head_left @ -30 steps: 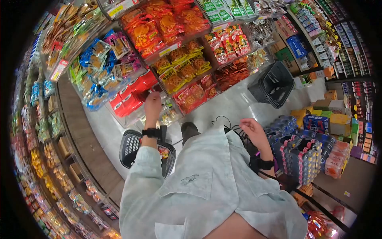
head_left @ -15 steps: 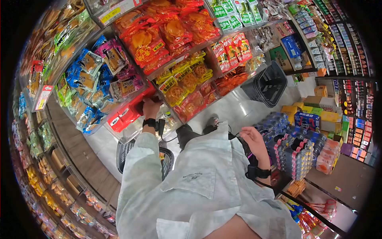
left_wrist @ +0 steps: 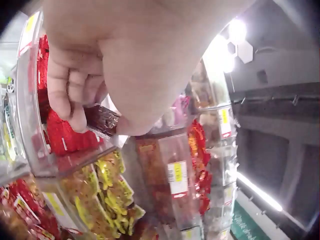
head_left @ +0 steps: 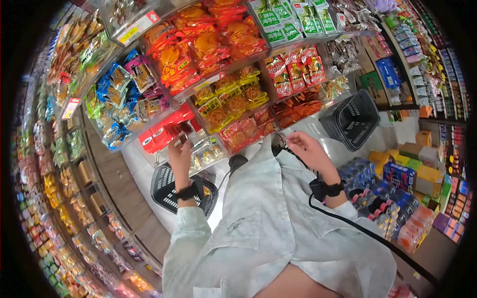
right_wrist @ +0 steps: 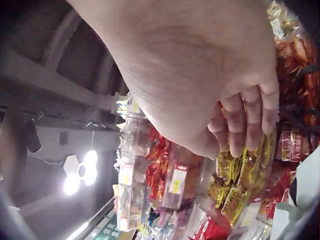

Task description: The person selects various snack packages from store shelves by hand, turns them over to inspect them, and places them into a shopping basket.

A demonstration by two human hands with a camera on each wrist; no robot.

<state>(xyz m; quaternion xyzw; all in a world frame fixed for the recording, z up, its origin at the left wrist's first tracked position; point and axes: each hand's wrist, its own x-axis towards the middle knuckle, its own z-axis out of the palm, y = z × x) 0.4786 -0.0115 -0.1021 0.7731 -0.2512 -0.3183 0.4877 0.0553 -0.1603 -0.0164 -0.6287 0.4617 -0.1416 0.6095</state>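
My left hand [head_left: 181, 158] is over the bin of red packets [head_left: 158, 135]. In the left wrist view its thumb and fingers pinch a small dark brown shiny packet [left_wrist: 102, 120], with red packets [left_wrist: 75, 139] just behind in a clear bin. My right hand [head_left: 314, 154] hovers before my body, holding nothing. In the right wrist view that hand [right_wrist: 200, 85] has loosely bent fingers, with yellow snack packs [right_wrist: 235, 185] beyond it.
A black basket [head_left: 164, 188] stands on the floor below my left forearm. More black baskets [head_left: 350, 121] are stacked to the right. Bottle packs [head_left: 392, 198] and cartons [head_left: 427, 179] stand at the right. Shelves [head_left: 94, 198] curve along the left. A black cable [head_left: 367, 231] crosses my right side.
My left hand went into the red-packet bin and has come back toward me with a dark packet pinched in it. My right hand has risen slightly.
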